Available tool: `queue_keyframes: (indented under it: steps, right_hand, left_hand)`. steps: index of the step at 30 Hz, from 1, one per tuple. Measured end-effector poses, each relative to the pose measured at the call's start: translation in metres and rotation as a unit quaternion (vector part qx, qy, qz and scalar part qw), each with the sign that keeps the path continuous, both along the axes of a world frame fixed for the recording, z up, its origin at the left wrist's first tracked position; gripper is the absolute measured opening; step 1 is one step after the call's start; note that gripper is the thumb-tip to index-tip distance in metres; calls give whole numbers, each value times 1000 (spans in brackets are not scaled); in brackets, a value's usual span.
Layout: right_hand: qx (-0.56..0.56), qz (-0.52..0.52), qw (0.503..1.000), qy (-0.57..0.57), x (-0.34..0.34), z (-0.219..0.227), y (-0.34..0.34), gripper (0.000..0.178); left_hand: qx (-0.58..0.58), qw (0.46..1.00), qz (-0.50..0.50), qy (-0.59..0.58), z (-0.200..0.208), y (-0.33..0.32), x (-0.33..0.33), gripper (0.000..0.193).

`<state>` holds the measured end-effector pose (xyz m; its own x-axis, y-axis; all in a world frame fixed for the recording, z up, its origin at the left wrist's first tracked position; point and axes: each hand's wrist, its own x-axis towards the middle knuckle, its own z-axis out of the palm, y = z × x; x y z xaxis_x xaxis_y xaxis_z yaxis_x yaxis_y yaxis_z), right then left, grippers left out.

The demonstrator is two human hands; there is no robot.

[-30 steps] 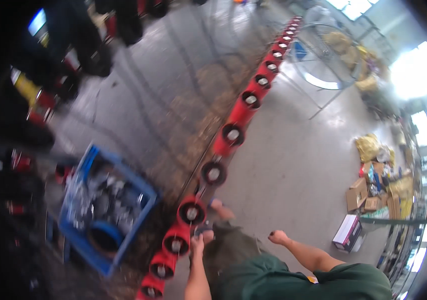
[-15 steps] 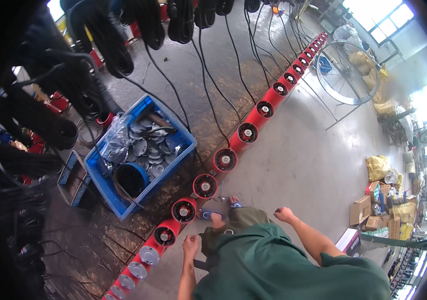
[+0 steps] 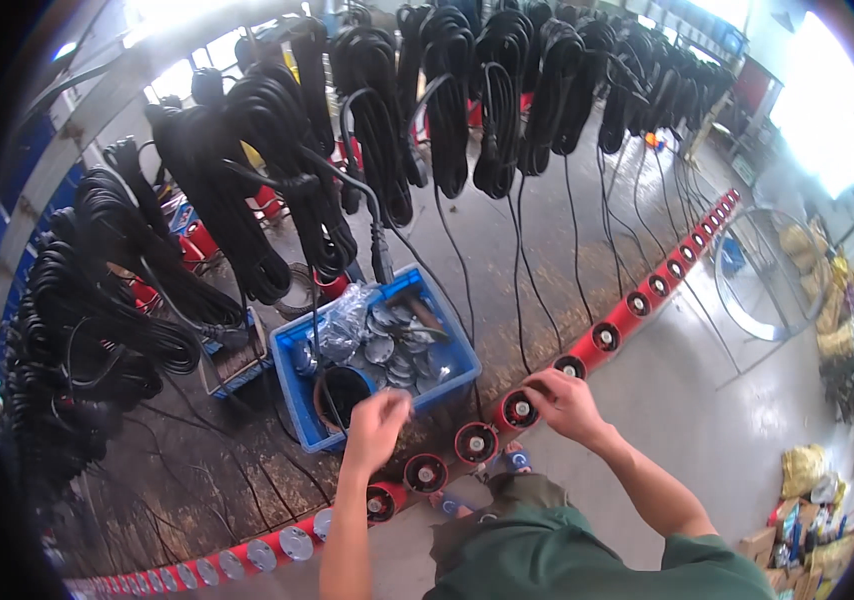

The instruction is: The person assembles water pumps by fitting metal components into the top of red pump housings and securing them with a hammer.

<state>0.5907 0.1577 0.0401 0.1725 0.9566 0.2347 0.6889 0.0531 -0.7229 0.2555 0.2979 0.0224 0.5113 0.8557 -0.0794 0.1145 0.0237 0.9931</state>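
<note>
A row of red cylindrical motor housings lies along the table edge, their round ends facing me. Several show dark open ends with a pale hub inside; those at the left carry flat silver discs. My right hand has its fingers pinched together at the rim of one open housing; whatever they hold is too small to make out. Over the near edge of a blue crate is my left hand, fingers drawn together and slightly blurred. Silver metal covers fill much of that crate.
A clear plastic bag, a dark round tub and a hammer-like tool share the crate. Coiled black cables hang above the table, their leads running down to it. A large wire fan guard stands on the floor at right, near boxes and sacks.
The view has tilted up and swung left. Both hands have risen from beside my body: the left to the crate's edge, the right to an open housing.
</note>
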Motion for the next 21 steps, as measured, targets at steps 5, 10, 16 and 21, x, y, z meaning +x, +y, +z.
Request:
queue_keyframes:
  steps: [5, 10, 16, 21]
  right_hand:
    - [94, 188, 975, -73, -24, 12, 77, 18]
    - [19, 272, 962, 0, -28, 7, 96, 19]
    - [8, 334, 941, 48, -16, 4, 128, 16]
    - [-22, 310, 942, 126, -27, 13, 166, 17]
  left_hand:
    - [175, 813, 87, 548, -113, 120, 54, 46]
    - [95, 791, 118, 592, -149, 158, 76, 62]
    - [107, 810, 241, 524, -143, 144, 87, 53]
    - [130, 824, 261, 485, -89, 85, 89, 72]
